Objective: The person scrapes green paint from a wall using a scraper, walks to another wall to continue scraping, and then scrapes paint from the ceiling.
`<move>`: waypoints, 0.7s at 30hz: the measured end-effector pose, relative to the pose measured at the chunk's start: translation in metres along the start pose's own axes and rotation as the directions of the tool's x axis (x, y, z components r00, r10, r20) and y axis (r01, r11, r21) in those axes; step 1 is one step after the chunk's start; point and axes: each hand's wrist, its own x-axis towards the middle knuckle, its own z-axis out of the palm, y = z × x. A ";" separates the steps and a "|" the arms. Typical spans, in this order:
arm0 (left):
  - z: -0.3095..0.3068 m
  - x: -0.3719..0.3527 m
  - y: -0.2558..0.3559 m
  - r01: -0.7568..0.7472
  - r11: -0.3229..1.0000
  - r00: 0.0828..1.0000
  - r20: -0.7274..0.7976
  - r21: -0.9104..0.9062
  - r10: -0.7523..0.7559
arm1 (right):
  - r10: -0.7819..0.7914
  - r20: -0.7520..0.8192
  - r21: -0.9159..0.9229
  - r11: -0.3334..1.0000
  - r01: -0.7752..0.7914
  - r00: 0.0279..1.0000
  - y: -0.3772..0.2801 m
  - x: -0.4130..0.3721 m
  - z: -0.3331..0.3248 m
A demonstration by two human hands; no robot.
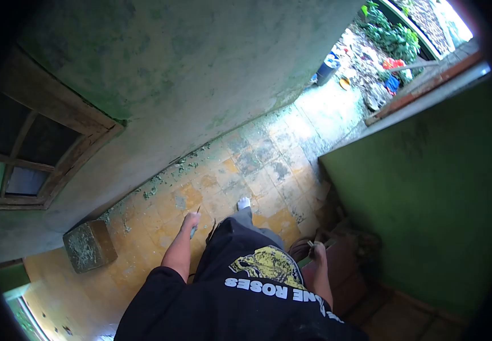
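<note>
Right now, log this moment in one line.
left hand: grips thin tool | right hand: at side, grip unclear | underfoot: tiled floor

Tiled floor (pixel 229 170): square tiles, yellow-ochre, heavily worn, with grey and dark patches. It runs as a narrow strip up and right from the stone block (pixel 89 245).

- Stone block: grey-brown, mossy top, sits on the tiles hard against the wall base.
- Green flakes (pixel 166 177): loose scatter right of the block and further along the same wall base. Thickest close to the wall, thinning out onto the tiles.
- White-socked foot (pixel 244 203): planted on the tiles well to the right of the block, mid-strip.
- Brown rubble (pixel 337 219): heaped on the far side of the strip from the block. Pieces too dim to tell apart.
- Blue bucket (pixel 327 71): far beyond the block, past the tiles' end, on littered ground.
</note>
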 end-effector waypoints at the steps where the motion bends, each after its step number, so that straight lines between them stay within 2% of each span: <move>1: -0.001 0.005 0.031 -0.048 0.999 0.998 -0.034 -0.021 0.047 | 0.229 0.051 0.155 0.960 -0.234 0.972 -0.044 0.003 -0.009; 2: 0.001 0.018 0.057 -0.126 0.989 0.989 -0.071 0.081 0.132 | 0.452 0.136 0.284 0.835 -0.472 0.882 -0.198 0.037 0.046; 3: 0.008 0.044 0.075 -0.150 0.977 0.986 -0.053 0.149 0.160 | 0.394 0.211 0.340 0.829 -0.445 0.895 -0.207 0.048 0.048; 4: 0.002 0.020 0.124 -0.183 0.981 0.983 -0.003 0.067 0.184 | 0.333 0.212 0.321 0.864 -0.388 0.919 -0.210 0.070 0.057; 5: 0.007 0.026 0.150 -0.176 0.984 0.980 0.095 -0.012 0.177 | 0.267 0.067 0.304 0.912 -0.275 0.961 -0.261 0.067 0.074; 6: 0.010 0.019 0.189 -0.183 0.979 0.968 0.155 -0.087 0.195 | 0.194 0.141 0.264 0.938 -0.225 0.971 -0.296 0.080 0.087; 7: 0.013 0.019 0.220 -0.272 0.962 0.943 0.194 -0.013 0.269 | 0.083 0.187 0.326 0.935 -0.142 0.979 -0.335 0.087 0.106; 8: 0.027 0.028 0.235 -0.581 0.813 0.813 0.043 0.038 0.580 | -0.024 0.221 0.289 0.956 -0.042 0.975 -0.366 0.096 0.126; 10: -0.008 -0.046 0.315 -0.475 0.874 0.818 0.316 -0.101 0.481 | -0.190 0.315 0.235 0.965 0.117 0.930 -0.443 0.102 0.163; 11: -0.007 -0.041 0.327 -0.419 0.896 0.830 0.337 -0.147 0.443 | -0.288 0.340 0.275 0.941 0.198 0.895 -0.465 0.112 0.186; 12: -0.008 -0.037 0.333 -0.366 0.911 0.840 0.353 -0.193 0.412 | -0.316 0.425 0.276 0.938 0.210 0.848 -0.505 0.105 0.198; 13: -0.012 -0.046 0.336 -0.352 0.917 0.850 0.345 -0.190 0.398 | -0.347 0.508 0.277 0.932 0.233 0.788 -0.544 0.096 0.202; 15: -0.034 -0.063 0.347 -0.126 0.801 0.878 0.310 -0.586 0.364 | -0.429 0.596 0.272 0.903 0.333 0.679 -0.577 0.093 0.227; 16: -0.040 -0.064 0.347 -0.161 0.683 0.863 0.234 -0.712 0.447 | -0.496 0.626 0.317 0.867 0.385 0.602 -0.587 0.089 0.236; 17: -0.051 -0.067 0.343 -0.135 0.623 0.865 0.215 -0.771 0.454 | -0.513 0.666 0.282 0.845 0.454 0.542 -0.595 0.084 0.244; 19: -0.071 -0.098 0.358 -0.221 0.546 0.923 0.008 -0.808 0.385 | -0.451 0.727 0.257 0.878 0.405 0.518 -0.618 0.061 0.244; 20: -0.078 -0.099 0.359 -0.212 0.557 0.926 0.018 -0.803 0.378 | -0.355 0.814 0.199 0.914 0.355 0.459 -0.630 0.056 0.241; 21: -0.084 -0.099 0.355 -0.184 0.516 0.942 0.000 -0.837 0.335 | -0.344 0.816 0.197 0.921 0.336 0.464 -0.636 0.053 0.238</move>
